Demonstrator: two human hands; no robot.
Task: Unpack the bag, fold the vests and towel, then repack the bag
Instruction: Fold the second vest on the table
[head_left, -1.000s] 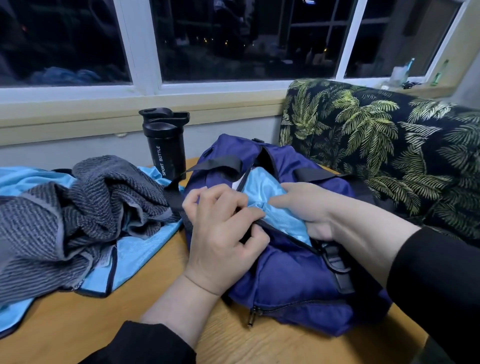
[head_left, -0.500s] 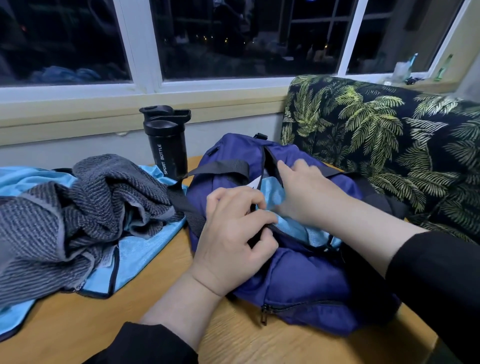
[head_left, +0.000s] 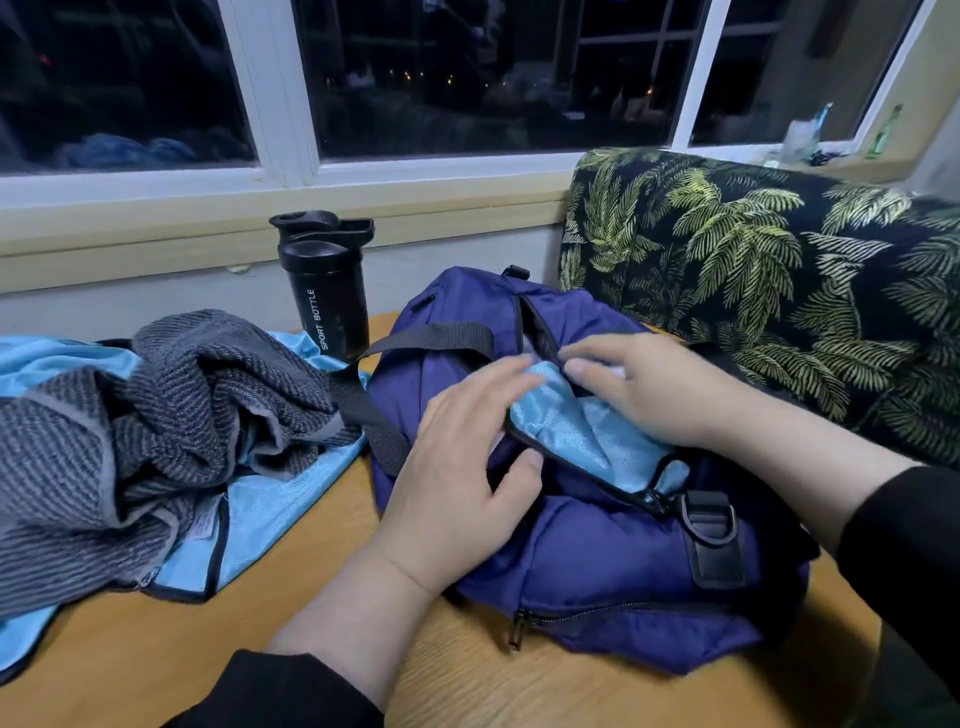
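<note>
Left grip (head_left: 457, 467): I saw fingers relaxed, resting on the bag (head_left: 597, 561).
Right grip (head_left: 654, 389): fingers straight, pressing the blue vest (head_left: 566, 426) into its opening.

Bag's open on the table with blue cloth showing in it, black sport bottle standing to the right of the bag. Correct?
Not quite. The head view shows the bottle standing left of the bag, by the wall. The rest holds: bag open on the table, blue cloth showing in the opening.

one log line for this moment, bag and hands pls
stage: unpacking | bag: open on table | blue vest: in opening | left hand: on bag edge | right hand: on vest | towel: out
</note>
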